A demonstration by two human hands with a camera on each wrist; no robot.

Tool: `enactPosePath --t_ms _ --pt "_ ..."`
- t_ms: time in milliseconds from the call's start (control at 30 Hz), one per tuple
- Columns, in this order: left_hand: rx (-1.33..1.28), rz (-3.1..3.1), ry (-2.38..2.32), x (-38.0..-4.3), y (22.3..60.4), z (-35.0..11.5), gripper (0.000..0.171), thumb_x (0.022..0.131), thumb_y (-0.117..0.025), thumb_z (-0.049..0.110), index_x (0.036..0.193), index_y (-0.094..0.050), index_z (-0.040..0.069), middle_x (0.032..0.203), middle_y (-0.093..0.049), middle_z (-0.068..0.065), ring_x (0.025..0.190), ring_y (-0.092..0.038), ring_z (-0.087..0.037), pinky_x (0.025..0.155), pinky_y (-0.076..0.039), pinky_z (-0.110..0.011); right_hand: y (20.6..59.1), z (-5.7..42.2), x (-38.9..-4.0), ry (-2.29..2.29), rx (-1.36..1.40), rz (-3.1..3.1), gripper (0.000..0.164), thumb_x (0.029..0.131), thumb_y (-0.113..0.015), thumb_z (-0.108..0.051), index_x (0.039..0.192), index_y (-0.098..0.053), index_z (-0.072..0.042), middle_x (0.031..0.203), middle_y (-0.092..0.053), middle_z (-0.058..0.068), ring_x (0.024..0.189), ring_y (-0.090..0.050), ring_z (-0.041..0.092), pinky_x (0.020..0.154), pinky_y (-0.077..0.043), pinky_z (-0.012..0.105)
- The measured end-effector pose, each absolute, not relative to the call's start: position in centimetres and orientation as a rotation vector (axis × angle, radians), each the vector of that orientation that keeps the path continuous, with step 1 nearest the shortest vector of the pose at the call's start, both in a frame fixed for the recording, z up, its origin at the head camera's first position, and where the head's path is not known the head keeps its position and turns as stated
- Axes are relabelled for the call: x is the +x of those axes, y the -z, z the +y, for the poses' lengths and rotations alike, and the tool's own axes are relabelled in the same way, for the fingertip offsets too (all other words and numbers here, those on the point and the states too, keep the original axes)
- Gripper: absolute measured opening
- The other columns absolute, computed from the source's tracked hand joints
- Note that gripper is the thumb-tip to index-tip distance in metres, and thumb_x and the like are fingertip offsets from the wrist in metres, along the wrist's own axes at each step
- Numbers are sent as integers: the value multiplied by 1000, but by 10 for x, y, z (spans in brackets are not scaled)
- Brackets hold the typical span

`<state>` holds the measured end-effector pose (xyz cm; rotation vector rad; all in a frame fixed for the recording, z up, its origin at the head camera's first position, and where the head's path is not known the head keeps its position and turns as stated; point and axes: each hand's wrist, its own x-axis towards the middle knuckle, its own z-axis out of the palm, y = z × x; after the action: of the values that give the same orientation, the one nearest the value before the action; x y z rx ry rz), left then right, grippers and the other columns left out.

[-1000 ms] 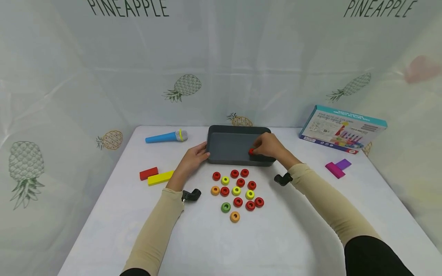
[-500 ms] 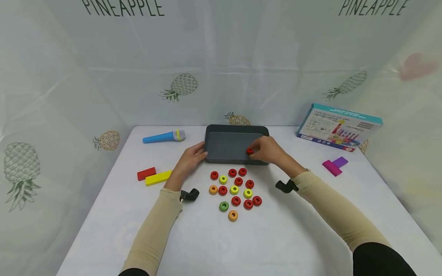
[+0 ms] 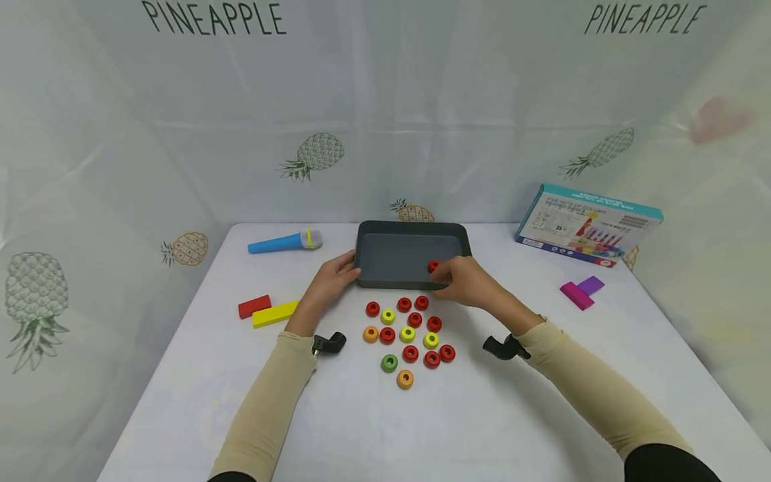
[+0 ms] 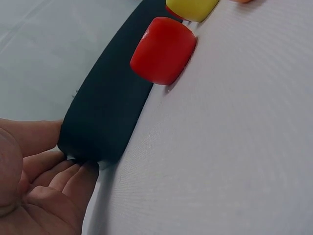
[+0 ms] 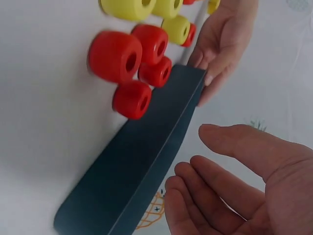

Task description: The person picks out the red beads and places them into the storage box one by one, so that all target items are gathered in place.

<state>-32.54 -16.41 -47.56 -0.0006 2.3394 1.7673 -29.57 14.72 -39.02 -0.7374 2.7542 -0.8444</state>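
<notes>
A dark grey rectangular tray lies at the back middle of the table. My left hand grips its left end, thumb and fingers at the near corner. Inside the tray, towards the right front, sits a red ring bead. Just beside that bead is my right hand, over the near rim. In the right wrist view its thumb and fingers stand apart with nothing between them. In front of the tray, several red beads are spread among yellow beads, orange beads and a green bead.
A blue toy microphone lies at the back left. Nearer are a red block and a yellow block. On the right, a printed toy box leans against the curtain, with a magenta block and a purple block in front.
My right hand has let go of the red bead in the tray and drawn back towards the near rim. The left hand keeps its place at the tray's left end.
</notes>
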Motion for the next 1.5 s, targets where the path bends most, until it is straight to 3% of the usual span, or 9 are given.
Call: enactPosePath --t_ms 300,567,900,1500 --pt "20 2375 -1739 -326 478 -165 62 103 -60 24 159 -34 23 163 -38 -2 149 -40 -18 124 -33 -39 401 151 -284 861 -728 2679 28 84 -80 -8 111 -77 -1 107 -77 12 96 -69 25 86 -62 39" --pt "24 2386 -1707 -327 478 -165 63 103 -60 25 160 -33 23 164 -36 -2 149 -40 -18 123 -34 -38 411 151 -273 817 -683 2596 26 82 -83 -11 107 -79 -5 101 -77 7 89 -66 19 79 -61 32" --pt "35 2421 -1688 -328 477 -165 62 103 -60 25 159 -34 22 163 -38 -2 148 -41 -18 123 -35 -39 424 152 -271 831 -725 2560 24 80 -84 -7 104 -79 -4 99 -78 6 86 -66 15 80 -62 32" --pt "38 2390 -1725 -328 479 -165 62 103 -60 24 159 -34 21 164 -37 -2 149 -40 -19 122 -36 -38 434 153 -272 846 -773 2588 18 79 -85 -8 96 -81 -7 88 -78 2 75 -63 11 70 -58 23"
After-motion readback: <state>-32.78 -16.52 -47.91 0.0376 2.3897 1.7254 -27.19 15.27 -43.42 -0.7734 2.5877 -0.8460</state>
